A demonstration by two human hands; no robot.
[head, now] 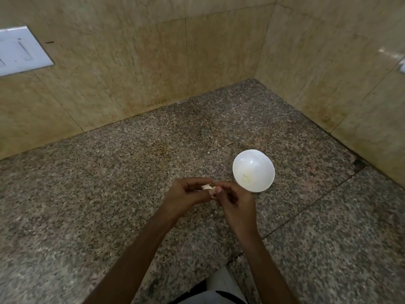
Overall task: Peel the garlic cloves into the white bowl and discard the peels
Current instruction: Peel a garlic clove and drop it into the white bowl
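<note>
Two bare hands held close together above a speckled grey-brown granite counter (109,183), meeting at one small pale garlic clove (207,187). On the left hand (186,194), thumb and forefinger pinching the clove from its left side, remaining fingers curled in under the palm. On the right hand (232,200), thumb tip and forefinger pinching the clove's right end, thumbnail turned up toward the camera, other fingers loosely curled below. Clove held between the two sets of fingertips; too blurred to tell how much skin remains on it. Just beyond the right hand, a round glossy white bowl (241,163) upright on the counter, right beside the knuckles; contact or gap not discernible. Inside, near the bottom, a few small pale pieces (246,178), too faint to name with certainty. Behind, beige marbled stone wall tiles (131,62) forming a corner around the counter. High on the left wall, a white rectangular switch plate (22,51). At the lower edge, between the forearms, a patch of white cloth (219,284).
</note>
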